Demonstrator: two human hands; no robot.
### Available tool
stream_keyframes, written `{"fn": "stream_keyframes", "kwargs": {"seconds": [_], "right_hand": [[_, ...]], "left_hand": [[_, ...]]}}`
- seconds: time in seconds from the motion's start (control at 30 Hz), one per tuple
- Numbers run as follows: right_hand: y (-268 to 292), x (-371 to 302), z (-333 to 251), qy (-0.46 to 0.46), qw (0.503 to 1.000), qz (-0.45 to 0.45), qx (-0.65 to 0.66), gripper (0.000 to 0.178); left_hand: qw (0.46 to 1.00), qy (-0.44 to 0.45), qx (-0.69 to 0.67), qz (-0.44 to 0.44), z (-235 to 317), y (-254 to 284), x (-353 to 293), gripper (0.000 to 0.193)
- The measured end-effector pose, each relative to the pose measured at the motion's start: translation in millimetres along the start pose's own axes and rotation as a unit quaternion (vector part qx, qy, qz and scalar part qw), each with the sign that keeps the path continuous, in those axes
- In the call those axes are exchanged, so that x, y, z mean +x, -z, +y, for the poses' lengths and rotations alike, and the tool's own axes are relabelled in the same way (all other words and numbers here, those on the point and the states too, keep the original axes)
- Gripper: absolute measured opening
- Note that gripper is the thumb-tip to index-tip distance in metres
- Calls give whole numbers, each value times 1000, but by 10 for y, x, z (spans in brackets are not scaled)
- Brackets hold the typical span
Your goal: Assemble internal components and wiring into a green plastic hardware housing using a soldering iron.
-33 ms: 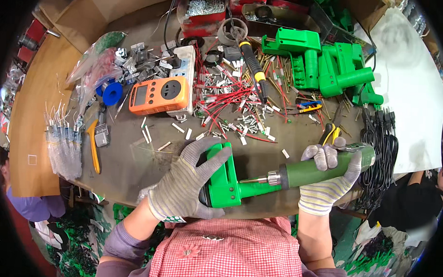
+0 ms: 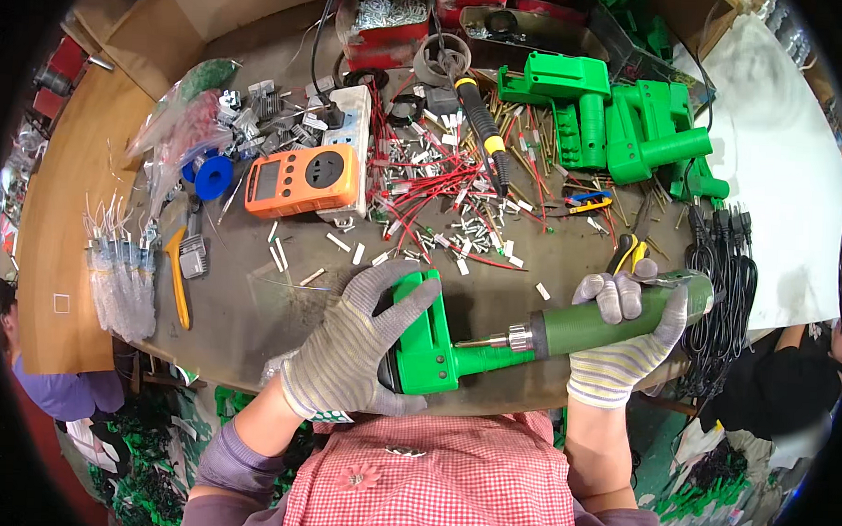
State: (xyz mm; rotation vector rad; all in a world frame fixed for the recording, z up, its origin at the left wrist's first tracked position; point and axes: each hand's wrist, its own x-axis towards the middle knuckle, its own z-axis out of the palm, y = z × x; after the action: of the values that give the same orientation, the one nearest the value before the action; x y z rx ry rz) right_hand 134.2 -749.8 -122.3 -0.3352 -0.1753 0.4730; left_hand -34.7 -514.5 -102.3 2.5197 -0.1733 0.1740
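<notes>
My left hand (image 2: 349,339), in a striped grey glove, is closed round a bright green plastic housing (image 2: 427,342) at the table's near edge. A green handle stub runs rightward from the housing. In my gloved right hand (image 2: 627,340) lies a dark green electric screwdriver (image 2: 572,331), held level with fingers and thumb round its body. Its silver chuck and bit point left, and the bit's tip meets or lies just over the housing near the handle; I cannot tell which. Yellow-and-black pliers (image 2: 628,254) lie just beyond my right hand.
Red-wired parts (image 2: 433,182) and white pieces are strewn mid-table, under a soldering iron (image 2: 481,126). An orange meter (image 2: 303,180) and yellow-handled cutter (image 2: 177,278) lie left. Green housings (image 2: 648,132) and black cords (image 2: 720,283) fill the right. Red bins (image 2: 382,44) stand behind.
</notes>
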Motion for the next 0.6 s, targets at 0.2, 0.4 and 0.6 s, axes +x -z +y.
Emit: {"fn": "stream_keyframes", "kwargs": {"seconds": [0.2, 0.4, 0.6], "right_hand": [[-22, 18, 51, 0, 1000, -7, 13, 40], [53, 29, 102, -22, 999, 5, 50, 40], [77, 20, 115, -25, 998, -21, 54, 41]], "left_hand": [[999, 5, -31, 7, 1, -8, -7, 108], [1000, 9, -28, 2, 10, 24, -1, 105], [997, 55, -11, 59, 22, 41, -118, 102]]}}
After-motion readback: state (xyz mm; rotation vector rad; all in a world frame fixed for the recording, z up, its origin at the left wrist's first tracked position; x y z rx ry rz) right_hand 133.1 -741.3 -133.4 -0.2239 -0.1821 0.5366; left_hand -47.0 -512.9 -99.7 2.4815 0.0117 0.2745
